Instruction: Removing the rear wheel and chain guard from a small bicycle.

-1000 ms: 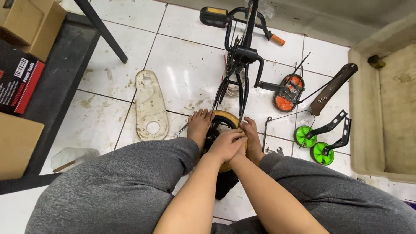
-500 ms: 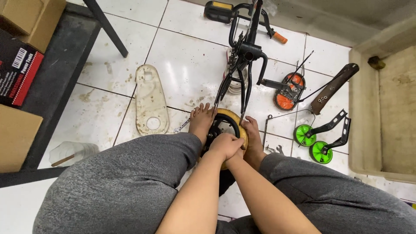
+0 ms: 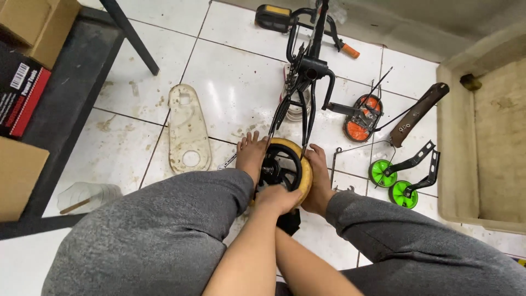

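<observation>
2 hands [image 3: 282, 198] clasp the near rim of a round yellow rubber wheel [image 3: 302, 164]. 2 bare feet flank the wheel on glossy white tiles [image 3: 235, 87].

A black-and-red box [image 3: 19, 98] with a white barcode label [image 3: 19, 75] lies on the dark shelf [image 3: 71, 93]. Brown cartons sit above [image 3: 38, 22] and below [image 3: 16, 178] it.

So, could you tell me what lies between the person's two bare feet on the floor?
In the head view, the small yellow-tyred bicycle wheel stands between the feet, with both hands on its near edge.
</observation>
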